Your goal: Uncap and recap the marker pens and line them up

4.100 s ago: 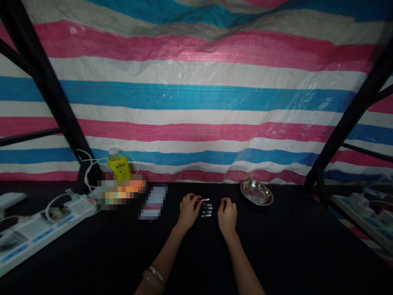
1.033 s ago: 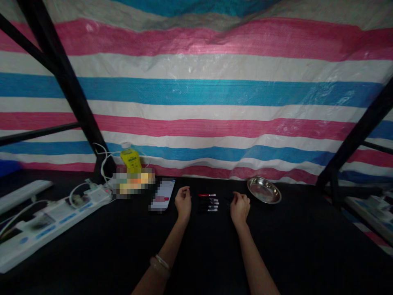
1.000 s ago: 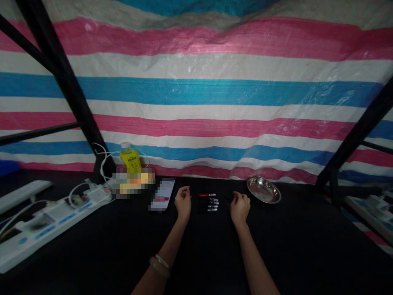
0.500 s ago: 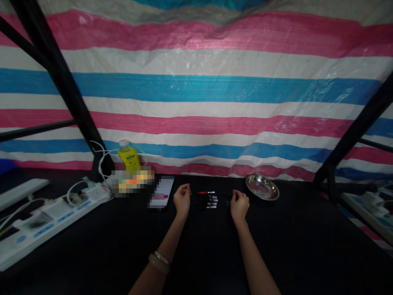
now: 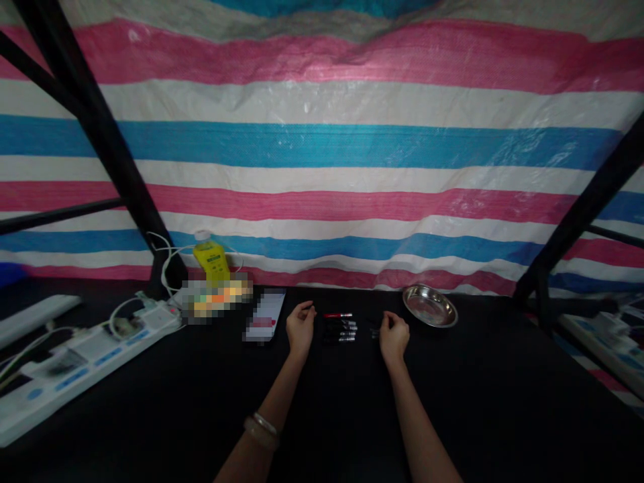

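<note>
My left hand (image 5: 300,327) rests on the black table top with its fingers loosely curled and nothing visible in them. Just right of it lies a short row of several small pen-like sticks (image 5: 341,330); the farthest one is red (image 5: 337,314), the others are dark with silver tips. My right hand (image 5: 393,334) rests to the right of the row, fingers curled inward beside a tiny dark piece (image 5: 373,331). Whether it holds anything is unclear. A bangle sits on my left wrist (image 5: 262,427).
A steel dish (image 5: 429,307) stands right of my right hand. A phone (image 5: 264,323) lies left of my left hand, with a yellow bottle (image 5: 211,258) and white power strips (image 5: 80,349) further left. Black frame bars (image 5: 100,147) and a striped tarp (image 5: 322,154) stand behind the table.
My left hand has come off the red stick and moved left of the row. My right hand has shifted to the right. In the last second both hands stay nearly still.
</note>
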Available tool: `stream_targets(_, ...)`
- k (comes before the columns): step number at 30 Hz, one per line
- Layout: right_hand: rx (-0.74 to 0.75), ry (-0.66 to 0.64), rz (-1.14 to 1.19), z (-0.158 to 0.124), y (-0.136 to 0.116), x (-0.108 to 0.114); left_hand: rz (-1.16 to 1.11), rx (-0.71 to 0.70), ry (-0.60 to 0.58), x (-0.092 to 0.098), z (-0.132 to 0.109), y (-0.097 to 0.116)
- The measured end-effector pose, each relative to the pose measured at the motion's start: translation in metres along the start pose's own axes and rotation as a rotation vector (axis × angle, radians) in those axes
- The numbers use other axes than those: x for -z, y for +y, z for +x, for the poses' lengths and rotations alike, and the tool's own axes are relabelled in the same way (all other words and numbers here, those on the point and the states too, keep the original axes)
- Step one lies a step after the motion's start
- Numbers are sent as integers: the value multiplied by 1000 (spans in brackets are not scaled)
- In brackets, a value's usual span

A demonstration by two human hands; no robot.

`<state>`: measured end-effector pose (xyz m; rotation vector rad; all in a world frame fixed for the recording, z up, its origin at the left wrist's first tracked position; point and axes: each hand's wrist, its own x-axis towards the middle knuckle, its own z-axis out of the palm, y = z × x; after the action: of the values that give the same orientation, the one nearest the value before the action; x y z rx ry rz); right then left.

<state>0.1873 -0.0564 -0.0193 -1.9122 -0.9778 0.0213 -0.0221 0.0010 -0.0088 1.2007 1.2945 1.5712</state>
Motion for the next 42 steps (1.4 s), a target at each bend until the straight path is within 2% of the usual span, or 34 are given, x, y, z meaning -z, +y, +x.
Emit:
stream_targets(7,-39,44,157,5,11,-6,25,-55,-72,-2,1,4)
stream_targets(15,-123,-3,198,6,11,-3,109,-47,-110,-1,0,9)
stream_targets(21,-138,-49,233,6,9,1,247,-185,-149,-6,-11,20)
stream_targets(28,-136,-125,274,9,8,6,508,-459,-322,-11,-25,31)
stream_targets(34,-159,-145,339,11,5,11,704,-603,-475,-14,-39,42)
stream_targets(42,-212,-52,434,10,-3,14,769,-795,-734,-28,-66,53)
